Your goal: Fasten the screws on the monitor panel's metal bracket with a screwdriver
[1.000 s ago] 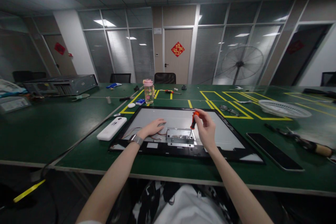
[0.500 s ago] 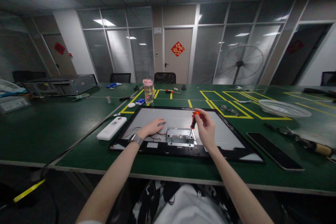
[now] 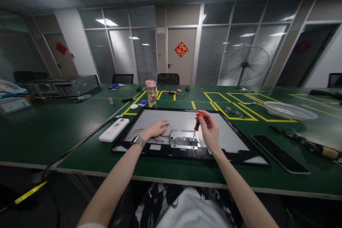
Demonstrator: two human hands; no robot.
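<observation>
A flat panel (image 3: pixel 229 135) with a black frame and pale grey back lies on the green table before me. Near its front edge sits a metal bracket (image 3: pixel 183 143), with thin wires (image 3: pixel 160 138) running off to the left. My right hand (image 3: pixel 210 128) grips a red-and-black screwdriver (image 3: pixel 197 124), held nearly upright with its tip down at the bracket's right end. My left hand (image 3: pixel 156 129) rests flat on the panel, left of the bracket, fingers stretched out and holding nothing.
Left of the panel lies a white power bank (image 3: pixel 114 130); right of it, a black phone (image 3: pixel 279 154). Behind stand a pink-lidded bottle (image 3: pixel 151 92) and another screwdriver (image 3: pixel 175 93). Glasses (image 3: pixel 233 112) and a white basket (image 3: pixel 290 110) are at right, a metal computer case (image 3: pixel 64 86) at far left.
</observation>
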